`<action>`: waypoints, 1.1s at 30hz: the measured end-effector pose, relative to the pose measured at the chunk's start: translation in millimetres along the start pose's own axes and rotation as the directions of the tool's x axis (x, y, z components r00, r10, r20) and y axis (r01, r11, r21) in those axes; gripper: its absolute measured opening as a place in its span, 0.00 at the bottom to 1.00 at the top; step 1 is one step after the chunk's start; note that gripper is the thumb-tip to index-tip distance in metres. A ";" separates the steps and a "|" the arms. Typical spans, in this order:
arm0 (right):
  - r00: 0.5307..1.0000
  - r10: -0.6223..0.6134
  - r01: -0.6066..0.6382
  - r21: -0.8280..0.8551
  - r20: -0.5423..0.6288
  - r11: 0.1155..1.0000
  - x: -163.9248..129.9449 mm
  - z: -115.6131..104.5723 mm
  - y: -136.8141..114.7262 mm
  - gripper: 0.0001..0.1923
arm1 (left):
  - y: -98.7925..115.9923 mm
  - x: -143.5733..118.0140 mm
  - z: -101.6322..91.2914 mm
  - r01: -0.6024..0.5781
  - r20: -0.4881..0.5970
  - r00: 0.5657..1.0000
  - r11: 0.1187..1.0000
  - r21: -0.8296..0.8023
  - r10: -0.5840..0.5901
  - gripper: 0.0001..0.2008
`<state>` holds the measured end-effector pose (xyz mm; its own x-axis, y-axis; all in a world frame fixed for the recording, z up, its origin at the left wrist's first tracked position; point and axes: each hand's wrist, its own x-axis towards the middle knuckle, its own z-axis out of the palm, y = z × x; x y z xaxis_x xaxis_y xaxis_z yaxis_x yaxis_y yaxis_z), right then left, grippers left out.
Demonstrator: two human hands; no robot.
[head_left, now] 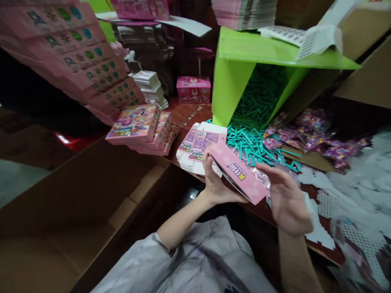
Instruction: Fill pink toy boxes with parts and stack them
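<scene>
Observed at the table (186, 110): a person in a grey shirt (201, 260) had a pink box (240, 173) up at the centre of the frame, slightly right, tilted down toward the lower right, a dark gap along its lower long edge. The left hand (216, 187) held it, fingers at the upper-left end and thumb along the underside. The right hand (288, 199) stood just beside the box's right end, wide and holding nothing, fingers stretched out; contact with the box could not be told. Flat cartons (200, 142) lay just beyond the left hand, printed faces up. Teal sticks (249, 142) were spilled right of centre, below the mouth of a green bin (233, 87), more of them inside it. Packets (308, 136) were heaped at the right; white sheets (317, 219) lay at the lower right near a clear bag (360, 248). Finished-looking boxes (134, 124) sat stacked left of centre, beside a tall pink stack (76, 53) at upper left. A cardboard carton (55, 240) stood open at lower left. A small bear-print box (193, 90) sat at upper centre.
</scene>
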<state>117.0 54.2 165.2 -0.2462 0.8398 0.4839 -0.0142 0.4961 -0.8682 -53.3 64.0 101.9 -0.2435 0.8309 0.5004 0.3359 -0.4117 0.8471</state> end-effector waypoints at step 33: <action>0.946 0.205 -0.008 -0.613 0.253 0.790 24.5 -15.2 -60.2 0.19 | 19.0 2.9 19.6 -0.703 0.118 0.712 0.699 0.133 0.693 0.37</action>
<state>126.6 48.2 231.0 -0.4805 0.8402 0.2514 0.5850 0.5206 -0.6219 -29.8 65.9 116.0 0.1668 0.3502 0.9217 0.5273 -0.8216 0.2167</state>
